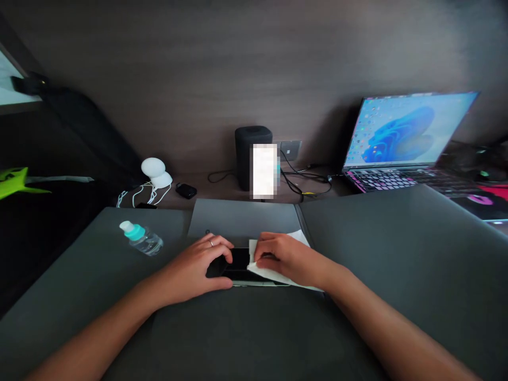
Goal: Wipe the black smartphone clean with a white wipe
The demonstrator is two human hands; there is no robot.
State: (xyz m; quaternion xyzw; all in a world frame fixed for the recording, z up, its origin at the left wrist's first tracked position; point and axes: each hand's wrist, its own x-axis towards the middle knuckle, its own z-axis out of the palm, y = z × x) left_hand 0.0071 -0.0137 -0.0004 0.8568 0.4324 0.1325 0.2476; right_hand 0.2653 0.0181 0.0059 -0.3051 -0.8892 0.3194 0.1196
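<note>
A flat device with a glossy black screen (240, 259), a phone or small tablet, lies in front of me with a pale edge toward me. My left hand (194, 267), with a ring on one finger, grips its left end, fingers at the far side and thumb along the near edge. The fingers of my right hand (288, 256) are closed on a white wipe (270, 272), pressed against the screen's right part. That wipe covers the right end of the device. To the left, a clear spray bottle with a turquoise-and-white top (145, 241) lies tilted on its side.
A grey flat panel (246, 214) lies beyond my hands on the dark desk mat (397, 248). Behind stand a black speaker (243, 159), a white round-headed device (154, 172) and black cables (293, 185). An open laptop (405, 132) is at the right.
</note>
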